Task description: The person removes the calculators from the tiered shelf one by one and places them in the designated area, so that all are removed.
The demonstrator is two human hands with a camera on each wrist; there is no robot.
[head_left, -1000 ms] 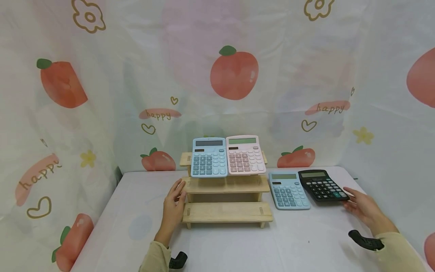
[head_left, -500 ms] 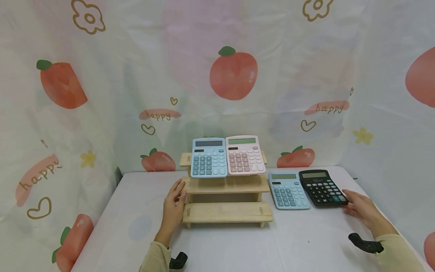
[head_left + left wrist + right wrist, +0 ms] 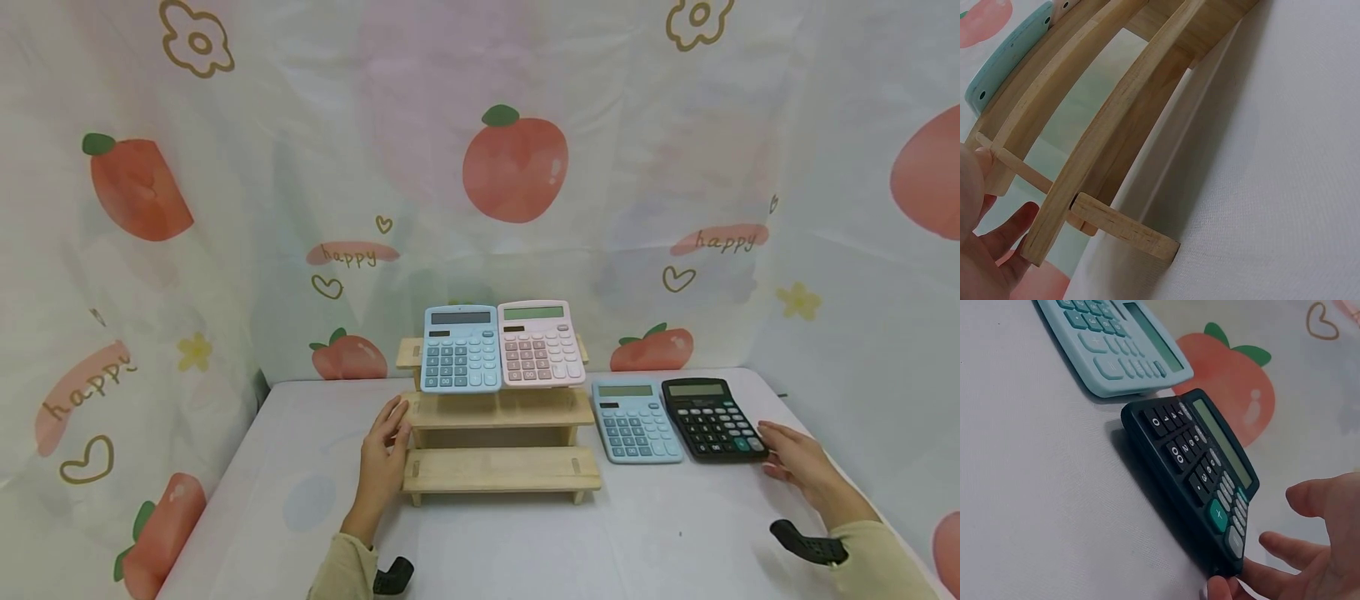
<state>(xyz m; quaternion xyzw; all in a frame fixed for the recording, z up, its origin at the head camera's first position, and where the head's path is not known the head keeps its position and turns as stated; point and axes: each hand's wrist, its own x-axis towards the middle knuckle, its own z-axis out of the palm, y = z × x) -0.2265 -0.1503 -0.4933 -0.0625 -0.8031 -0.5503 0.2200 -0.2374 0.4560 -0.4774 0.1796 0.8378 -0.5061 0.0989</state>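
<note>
left hand (image 3: pixel 384 458): loosely open, fingers touching the left end of the wooden stand (image 3: pixel 502 471), nothing clasped.
right hand (image 3: pixel 806 467): mostly open, some fingertips at the near right corner of the black calculator (image 3: pixel 716 421), others apart from it.
black calculator: on the white table (image 3: pixel 525 550), right of the stand, just beside the light blue calculator (image 3: pixel 637 421).
stand's top tier: sky-blue calculator (image 3: pixel 461 350) left, pink calculator (image 3: pixel 542 342) right, both tilted back.

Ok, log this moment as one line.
left hand: touching wooden rack; right hand: touching black calculator; rack top: blue calculator, pink calculator; beside black: second blue calculator
</note>
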